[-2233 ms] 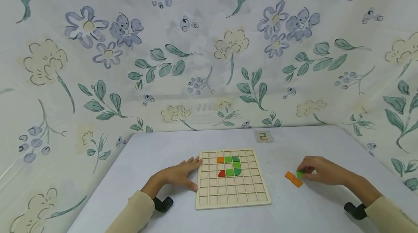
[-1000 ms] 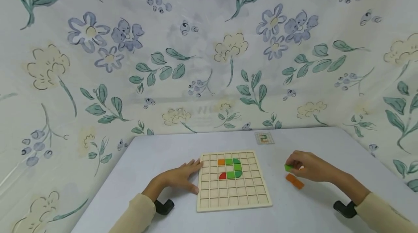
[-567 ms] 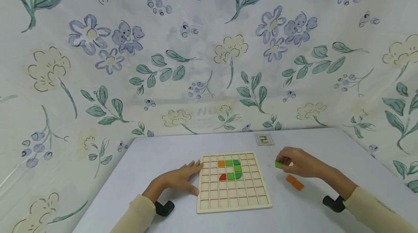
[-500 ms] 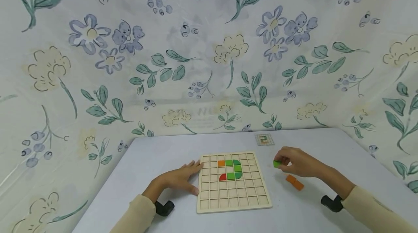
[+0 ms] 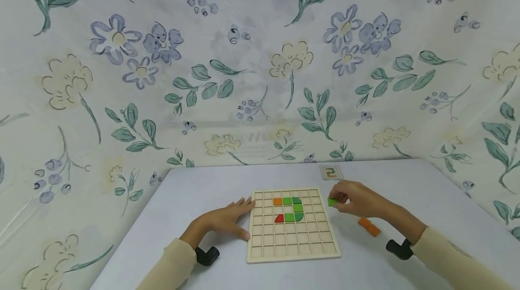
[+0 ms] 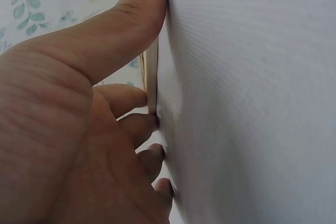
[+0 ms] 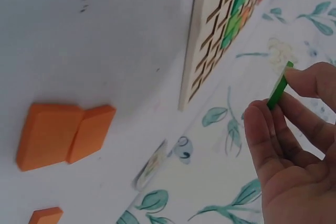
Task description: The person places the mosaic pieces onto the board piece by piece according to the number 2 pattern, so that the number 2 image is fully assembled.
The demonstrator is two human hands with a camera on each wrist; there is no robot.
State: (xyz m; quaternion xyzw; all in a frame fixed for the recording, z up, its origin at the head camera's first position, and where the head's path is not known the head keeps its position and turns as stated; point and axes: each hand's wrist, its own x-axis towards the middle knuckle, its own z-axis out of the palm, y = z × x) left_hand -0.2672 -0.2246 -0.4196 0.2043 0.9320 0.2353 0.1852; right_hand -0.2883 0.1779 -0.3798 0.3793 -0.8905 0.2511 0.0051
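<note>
My right hand point(image 5: 359, 198) pinches a green square tile point(image 5: 332, 202) between thumb and fingertips, just off the right edge of the wooden grid board point(image 5: 293, 260). In the right wrist view the same green tile point(image 7: 280, 86) is seen nearly edge-on, clear of the table. My left hand point(image 5: 227, 219) lies by the board's left edge, fingers spread; the left wrist view has its fingertips point(image 6: 137, 98) against the board's side. On the board, an orange tile point(image 5: 277, 202), several green tiles point(image 5: 298, 208) and a red rounded tile point(image 5: 279, 218) form a curve.
Two orange tiles point(image 5: 369, 226) touch each other on the white table point(image 5: 195, 179), right of the board. Part of another orange tile point(image 7: 46, 215) shows in the right wrist view. A small pattern card point(image 5: 331, 172) lies behind. Floral cloth point(image 5: 260, 77) hangs beyond.
My right hand has lifted the green tile from beside the orange tiles and carried it left to the board's right edge. The left hand has stayed by the board.
</note>
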